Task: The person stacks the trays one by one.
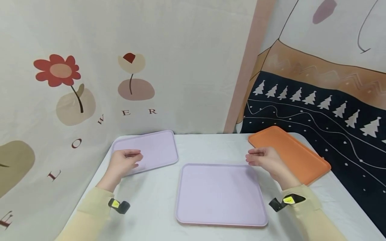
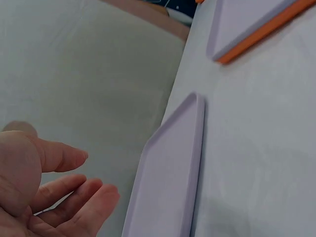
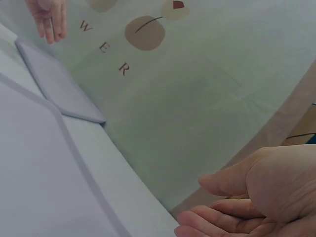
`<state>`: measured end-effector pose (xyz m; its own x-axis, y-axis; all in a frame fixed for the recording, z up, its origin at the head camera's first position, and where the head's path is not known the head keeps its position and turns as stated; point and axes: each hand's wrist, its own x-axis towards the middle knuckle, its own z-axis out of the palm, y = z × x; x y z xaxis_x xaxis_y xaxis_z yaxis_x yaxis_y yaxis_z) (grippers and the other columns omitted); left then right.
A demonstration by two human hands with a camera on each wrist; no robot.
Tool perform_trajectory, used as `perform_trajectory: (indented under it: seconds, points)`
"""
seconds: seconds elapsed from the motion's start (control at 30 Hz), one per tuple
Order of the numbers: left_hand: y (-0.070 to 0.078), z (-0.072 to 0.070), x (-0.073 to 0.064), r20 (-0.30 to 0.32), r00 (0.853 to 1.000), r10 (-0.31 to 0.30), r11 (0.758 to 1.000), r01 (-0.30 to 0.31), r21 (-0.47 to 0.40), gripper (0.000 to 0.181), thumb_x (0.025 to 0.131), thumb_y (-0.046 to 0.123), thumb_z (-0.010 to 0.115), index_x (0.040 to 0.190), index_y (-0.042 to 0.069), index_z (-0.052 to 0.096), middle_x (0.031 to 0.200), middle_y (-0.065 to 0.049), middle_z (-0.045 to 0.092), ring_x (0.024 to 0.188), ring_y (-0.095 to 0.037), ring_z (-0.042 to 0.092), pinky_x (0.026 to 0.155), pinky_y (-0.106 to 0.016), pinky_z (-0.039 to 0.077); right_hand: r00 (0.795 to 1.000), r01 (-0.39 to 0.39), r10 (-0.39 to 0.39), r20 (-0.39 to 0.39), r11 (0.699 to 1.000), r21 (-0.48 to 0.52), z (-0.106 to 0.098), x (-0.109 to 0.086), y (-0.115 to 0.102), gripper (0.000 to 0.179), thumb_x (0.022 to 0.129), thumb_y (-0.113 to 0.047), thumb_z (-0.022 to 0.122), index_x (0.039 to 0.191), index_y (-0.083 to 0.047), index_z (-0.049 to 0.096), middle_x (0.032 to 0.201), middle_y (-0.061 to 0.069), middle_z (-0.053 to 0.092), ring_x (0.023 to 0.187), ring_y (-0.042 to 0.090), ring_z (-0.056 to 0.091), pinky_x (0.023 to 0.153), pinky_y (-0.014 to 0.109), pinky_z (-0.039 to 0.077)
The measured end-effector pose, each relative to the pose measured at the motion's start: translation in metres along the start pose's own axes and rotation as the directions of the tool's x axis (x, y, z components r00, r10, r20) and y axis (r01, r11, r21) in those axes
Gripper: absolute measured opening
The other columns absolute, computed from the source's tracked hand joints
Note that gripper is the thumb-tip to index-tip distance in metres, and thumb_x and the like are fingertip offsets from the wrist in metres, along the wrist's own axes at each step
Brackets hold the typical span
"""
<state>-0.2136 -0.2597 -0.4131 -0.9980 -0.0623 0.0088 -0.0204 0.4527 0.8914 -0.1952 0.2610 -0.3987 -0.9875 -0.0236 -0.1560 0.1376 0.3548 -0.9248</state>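
Observation:
My left hand (image 1: 121, 164) is held in the air above a lilac tray (image 1: 156, 149) at the back left, its fingers relaxed and gripping nothing. On the right, my right hand (image 1: 268, 161) hovers between the middle lilac tray (image 1: 221, 194) and an orange tray (image 1: 289, 154), also holding nothing. In the left wrist view, an orange edge (image 2: 266, 34) shows under the middle lilac tray, so it sits on something orange. The right wrist view shows the right thumb apart from the fingers (image 3: 217, 219).
All the trays lie on a table with a white cloth (image 1: 150, 201). A printed curtain (image 1: 193, 67) with flowers and letters hangs behind and to the left. A dark cloth with white trees (image 1: 316, 110) hangs at the right.

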Motion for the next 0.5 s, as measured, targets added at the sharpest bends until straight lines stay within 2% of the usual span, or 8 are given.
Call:
perform_trajectory:
  seconds: [0.23, 0.5]
  points:
    - [-0.016, -0.026, 0.005, -0.045, 0.998, -0.035, 0.998, 0.037, 0.057, 0.042, 0.1, 0.012, 0.07, 0.134, -0.013, 0.065, 0.129, -0.027, 0.069, 0.102, -0.025, 0.075, 0.078, -0.025, 0.064, 0.999, 0.031, -0.032, 0.024, 0.998, 0.046, 0.026, 0.018, -0.019, 0.043, 0.102, -0.008, 0.07, 0.135, 0.016, 0.058, 0.126, 0.029, 0.068, 0.105, 0.03, 0.074, 0.092, 0.036, 0.062]
    - [-0.025, -0.045, 0.012, -0.085, 0.994, -0.067, 0.995, 0.073, 0.066, 0.045, 0.1, 0.014, 0.071, 0.136, -0.013, 0.063, 0.129, -0.028, 0.069, 0.103, -0.028, 0.074, 0.075, -0.021, 0.062, 0.997, 0.065, -0.067, 0.046, 0.997, 0.043, 0.059, 0.039, -0.03, 0.04, 0.103, -0.007, 0.068, 0.134, 0.015, 0.06, 0.127, 0.03, 0.068, 0.113, 0.037, 0.071, 0.095, 0.04, 0.061]
